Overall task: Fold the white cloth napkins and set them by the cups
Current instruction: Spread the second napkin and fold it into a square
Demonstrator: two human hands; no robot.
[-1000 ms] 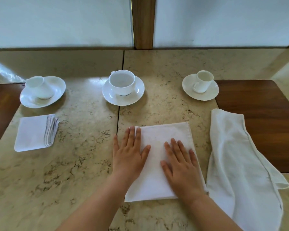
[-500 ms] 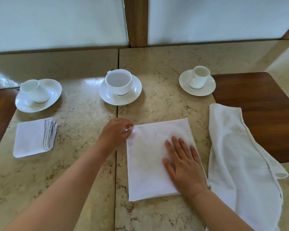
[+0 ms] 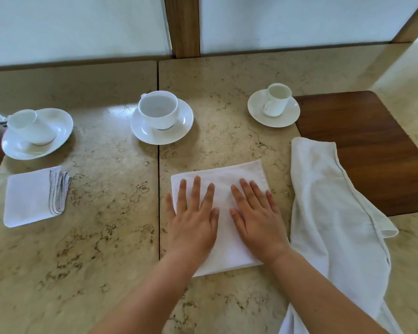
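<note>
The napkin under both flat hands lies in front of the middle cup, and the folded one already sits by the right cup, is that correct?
Not quite: the head view shows the folded napkin by the left cup, not the right. The rest holds: left hand and right hand lie flat on the napkin before the middle cup.

bare stone (image 3: 111, 249) lies open on the near left and between the folded napkin (image 3: 32, 197) at left and the napkin (image 3: 223, 179) in the middle. the far row is blocked by three cups: left cup (image 3: 30, 130), middle cup (image 3: 158, 112), right cup (image 3: 276, 100), with gaps between their saucers. a loose cloth (image 3: 328, 213) fills the right side.
</note>
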